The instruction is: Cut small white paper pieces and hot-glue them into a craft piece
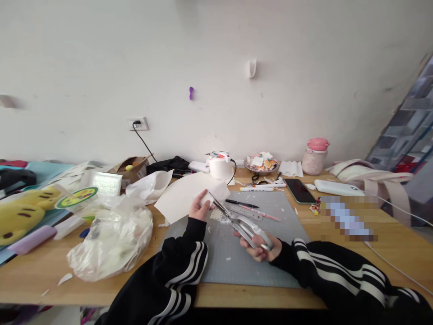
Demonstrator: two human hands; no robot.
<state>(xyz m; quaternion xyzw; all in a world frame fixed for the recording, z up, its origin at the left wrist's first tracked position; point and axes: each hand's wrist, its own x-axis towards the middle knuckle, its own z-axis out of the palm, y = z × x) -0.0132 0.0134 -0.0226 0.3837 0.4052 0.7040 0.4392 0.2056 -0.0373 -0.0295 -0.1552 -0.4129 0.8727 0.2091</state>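
Observation:
My right hand is wrapped round the handles of large silver scissors, whose blades point up and left over the grey cutting mat. My left hand pinches the edge of a large white paper sheet, close to the blade tips. Whether the blades touch the paper is too small to tell. Beside the scissors on the mat lie a metal ruler, a black pen and a thin pink-and-white stick.
A crumpled plastic bag and yellow plush toys lie left. At the back stand a white round container, a bowl of scraps and a pink-lidded bottle. A phone lies right.

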